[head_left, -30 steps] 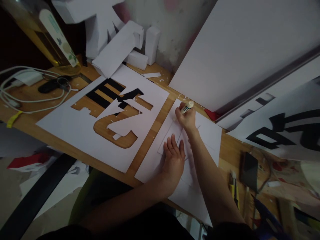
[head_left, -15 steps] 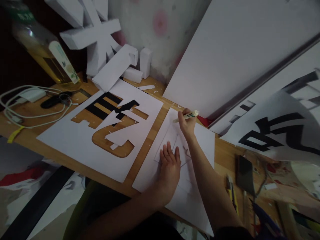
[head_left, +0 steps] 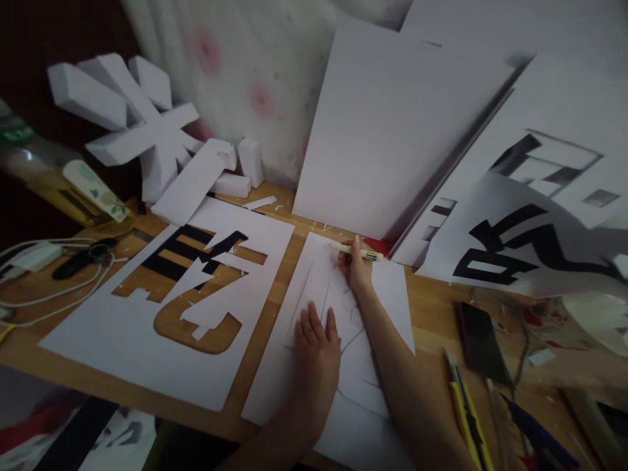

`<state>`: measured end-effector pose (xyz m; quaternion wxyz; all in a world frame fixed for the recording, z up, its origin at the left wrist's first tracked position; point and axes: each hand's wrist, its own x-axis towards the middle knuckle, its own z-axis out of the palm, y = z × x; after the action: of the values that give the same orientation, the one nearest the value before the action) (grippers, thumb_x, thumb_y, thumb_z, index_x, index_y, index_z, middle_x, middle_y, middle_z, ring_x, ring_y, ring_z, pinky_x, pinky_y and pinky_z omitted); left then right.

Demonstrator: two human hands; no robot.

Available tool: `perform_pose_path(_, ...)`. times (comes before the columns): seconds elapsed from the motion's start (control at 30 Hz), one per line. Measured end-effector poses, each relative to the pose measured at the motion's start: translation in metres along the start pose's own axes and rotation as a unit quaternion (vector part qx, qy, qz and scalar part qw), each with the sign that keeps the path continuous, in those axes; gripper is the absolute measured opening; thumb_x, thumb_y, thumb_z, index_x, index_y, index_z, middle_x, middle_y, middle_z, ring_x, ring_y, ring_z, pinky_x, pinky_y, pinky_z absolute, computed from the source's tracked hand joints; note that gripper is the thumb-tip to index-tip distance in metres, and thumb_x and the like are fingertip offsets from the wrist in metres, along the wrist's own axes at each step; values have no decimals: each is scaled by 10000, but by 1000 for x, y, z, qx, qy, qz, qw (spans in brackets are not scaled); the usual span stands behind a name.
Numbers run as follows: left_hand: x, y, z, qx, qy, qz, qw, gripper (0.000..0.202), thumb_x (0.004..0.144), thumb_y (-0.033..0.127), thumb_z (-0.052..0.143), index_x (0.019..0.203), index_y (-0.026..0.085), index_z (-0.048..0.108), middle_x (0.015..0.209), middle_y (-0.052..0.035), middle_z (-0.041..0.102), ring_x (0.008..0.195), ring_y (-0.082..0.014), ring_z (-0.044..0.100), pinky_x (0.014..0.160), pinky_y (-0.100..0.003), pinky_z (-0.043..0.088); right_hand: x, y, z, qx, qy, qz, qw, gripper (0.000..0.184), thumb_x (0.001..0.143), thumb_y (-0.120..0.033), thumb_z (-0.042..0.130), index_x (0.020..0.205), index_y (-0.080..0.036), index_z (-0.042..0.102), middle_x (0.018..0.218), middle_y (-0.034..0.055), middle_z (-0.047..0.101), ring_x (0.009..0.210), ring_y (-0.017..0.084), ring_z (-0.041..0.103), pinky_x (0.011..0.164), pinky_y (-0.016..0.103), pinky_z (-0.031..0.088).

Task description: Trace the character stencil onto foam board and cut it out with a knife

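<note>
A multi-colour pen (head_left: 371,255) is held in my right hand (head_left: 357,269), its tip pointing left over the far end of a white sheet (head_left: 267,386). Thin drawn lines cross that sheet. My left hand (head_left: 318,356) lies flat with fingers stretched, pressing on a straight-edged white piece (head_left: 300,327) on top of the sheet. To the left lies another white board (head_left: 122,340) with character shapes cut out, wood and black strips showing through the openings.
White three-dimensional letters (head_left: 157,137) and a tilted bottle (head_left: 83,190) stand at the back left, near a white cable (head_left: 44,304). Large white panels (head_left: 363,131) lean against the wall. A phone (head_left: 483,343), a yellow cutter (head_left: 468,418) and blue-handled pliers (head_left: 540,435) lie at right.
The view has shifted, so the tabletop appears lower and further left. My right hand has moved the pen towards the sheet's far edge and tilted it. My left hand stays flat on the paper.
</note>
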<state>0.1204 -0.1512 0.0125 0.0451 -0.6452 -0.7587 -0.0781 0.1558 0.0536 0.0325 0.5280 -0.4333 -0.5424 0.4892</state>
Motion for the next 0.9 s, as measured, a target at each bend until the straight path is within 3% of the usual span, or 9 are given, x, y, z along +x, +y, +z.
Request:
perform_pose_path(0.2, 1, -1, -3, 44, 11, 19, 999, 586, 913, 351, 619, 1446, 163, 465, 1444, -302, 447, 1263, -393, 550, 991, -512, 507, -2, 4, -4, 41, -70, 42, 996, 546, 701, -739, 630, 851, -214, 620, 587, -18, 623, 464, 123, 581, 442, 255, 517)
perform_pose_path(0.33, 2, -8, -10, 41, -11, 35, 999, 576, 915, 333, 610, 1440, 141, 473, 1457, -280, 446, 1293, -377, 528, 1018, -505, 495, -5, 2, -2, 37, -124, 58, 990, 498, 688, -692, 681, 797, -206, 655, 550, -19, 628, 453, 124, 589, 452, 251, 512)
perform_pose_path(0.47, 9, -37, -21, -4, -92, 87, 992, 467, 952, 118, 433, 1414, 89, 489, 1454, -237, 464, 1302, -301, 534, 1004, -416, 525, -4, 1, -1, 43, -142, 53, 988, 464, 694, -674, 694, 752, -215, 658, 540, -23, 625, 448, 118, 573, 449, 246, 482)
perform_pose_path(0.53, 14, -58, -30, -18, -119, 121, 985, 580, 880, -29, 366, 1425, 133, 478, 1485, -149, 458, 1326, -212, 515, 1029, -330, 507, -3, 0, -1, 48, -140, 47, 988, 482, 694, -692, 687, 749, -215, 656, 530, -23, 616, 441, 119, 563, 444, 250, 472)
perform_pose_path(0.6, 22, -76, -42, -60, -157, 157, 973, 668, 821, -74, 347, 1434, 162, 466, 1516, -77, 430, 1346, -155, 489, 1082, -298, 455, -3, 0, -2, 51, -136, 42, 988, 505, 689, -712, 681, 746, -211, 654, 526, -21, 610, 439, 118, 557, 442, 251, 464)
perform_pose_path(0.7, 37, -91, -60, -117, -240, 165, 949, 699, 777, -97, 328, 1395, 173, 512, 1485, -42, 471, 1339, -121, 492, 1113, -297, 413, -3, 0, -3, 49, -133, 39, 989, 527, 677, -729, 685, 750, -208, 653, 527, -22, 602, 434, 115, 550, 436, 251, 450)
perform_pose_path(0.9, 66, -98, -73, -123, -265, 181, 939, 565, 808, -30, 419, 1271, 211, 635, 1307, -44, 657, 1194, -205, 627, 1009, -355, 480, 1, 7, -2, 61, -125, 53, 989, 548, 701, -750, 653, 748, -204, 639, 518, -25, 565, 426, 111, 534, 423, 252, 445)
